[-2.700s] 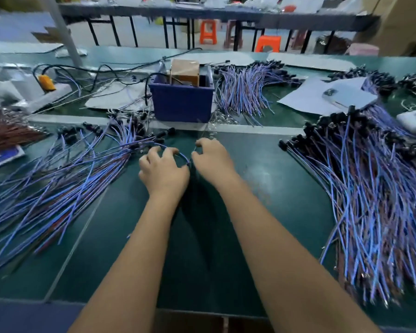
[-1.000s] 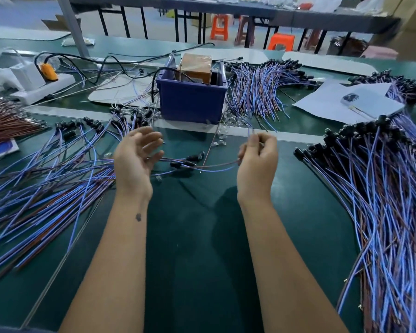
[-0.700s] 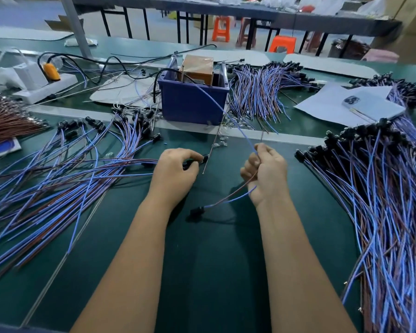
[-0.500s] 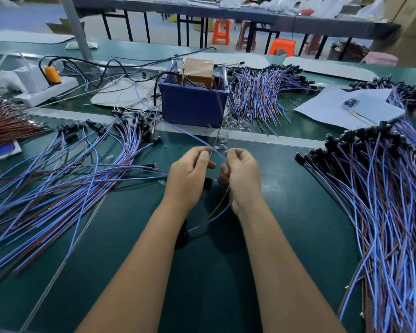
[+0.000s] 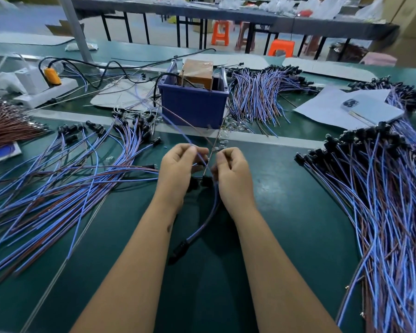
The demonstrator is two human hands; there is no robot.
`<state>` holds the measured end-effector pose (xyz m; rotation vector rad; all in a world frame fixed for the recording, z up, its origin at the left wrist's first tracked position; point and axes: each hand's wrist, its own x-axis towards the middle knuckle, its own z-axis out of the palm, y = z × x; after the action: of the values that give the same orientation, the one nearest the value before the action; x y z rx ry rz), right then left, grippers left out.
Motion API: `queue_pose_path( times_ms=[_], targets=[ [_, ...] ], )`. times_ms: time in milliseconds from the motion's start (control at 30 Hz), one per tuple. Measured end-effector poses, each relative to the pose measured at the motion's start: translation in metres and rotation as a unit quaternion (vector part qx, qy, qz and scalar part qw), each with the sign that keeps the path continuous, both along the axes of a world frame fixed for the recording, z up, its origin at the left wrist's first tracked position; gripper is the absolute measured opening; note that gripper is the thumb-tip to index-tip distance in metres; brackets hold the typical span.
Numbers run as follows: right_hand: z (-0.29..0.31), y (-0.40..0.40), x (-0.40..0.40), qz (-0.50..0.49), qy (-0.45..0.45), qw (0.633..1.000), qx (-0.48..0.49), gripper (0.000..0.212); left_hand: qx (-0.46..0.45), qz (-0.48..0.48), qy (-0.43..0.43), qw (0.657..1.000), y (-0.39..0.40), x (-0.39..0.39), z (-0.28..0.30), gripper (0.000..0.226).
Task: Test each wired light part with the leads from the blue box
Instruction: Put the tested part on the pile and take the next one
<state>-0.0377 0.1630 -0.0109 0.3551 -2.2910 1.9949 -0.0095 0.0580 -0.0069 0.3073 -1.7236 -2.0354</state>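
A blue box (image 5: 192,108) with a brown block inside stands at the back of the green table. Two thin leads (image 5: 178,122) run from it down to my hands. My left hand (image 5: 178,169) pinches the blue lead between thumb and fingers. My right hand (image 5: 233,174) grips the wire ends of one wired light part (image 5: 203,228), whose blue-and-brown wires hang down to a black holder near my forearms. The hands are close together, and the wire ends meet the leads between them.
Piles of wired light parts lie at the left (image 5: 58,179), at the right (image 5: 382,200) and behind the box (image 5: 262,97). A white power strip (image 5: 46,92) with an orange plug sits far left. Papers and a phone (image 5: 360,109) lie at the back right.
My hands came together at the table's middle from wide apart. The left hand took hold of a lead, and the held part's black holder now hangs lower, near my forearms.
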Motion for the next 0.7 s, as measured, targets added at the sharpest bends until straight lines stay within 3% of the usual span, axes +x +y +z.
queue_pose_path(
  times_ms=[100, 300, 433, 567, 700],
  targets=[
    [0.001, 0.012, -0.009, -0.114, -0.016, 0.993, -0.037, 0.021, 0.067, 0.063, 0.011, 0.996, -0.013, 0.0, 0.002, 0.022],
    [0.001, 0.047, -0.03, -0.234, -0.052, 0.969, -0.053, 0.021, -0.118, 0.219, -0.042, 0.968, -0.044, 0.002, -0.008, 0.023],
    [0.002, 0.037, -0.027, -0.201, -0.067, 0.976, -0.058, 0.018, -0.204, 0.215, -0.065, 0.953, -0.042, 0.0, -0.013, 0.02],
    [0.003, 0.013, -0.014, -0.139, -0.046, 0.986, -0.078, 0.018, -0.165, 0.123, -0.039, 0.978, -0.02, -0.006, -0.01, 0.018],
    [0.003, 0.002, -0.008, -0.122, -0.029, 0.987, -0.096, 0.016, -0.146, 0.127, -0.043, 0.98, -0.015, -0.011, -0.012, 0.015]
  ],
)
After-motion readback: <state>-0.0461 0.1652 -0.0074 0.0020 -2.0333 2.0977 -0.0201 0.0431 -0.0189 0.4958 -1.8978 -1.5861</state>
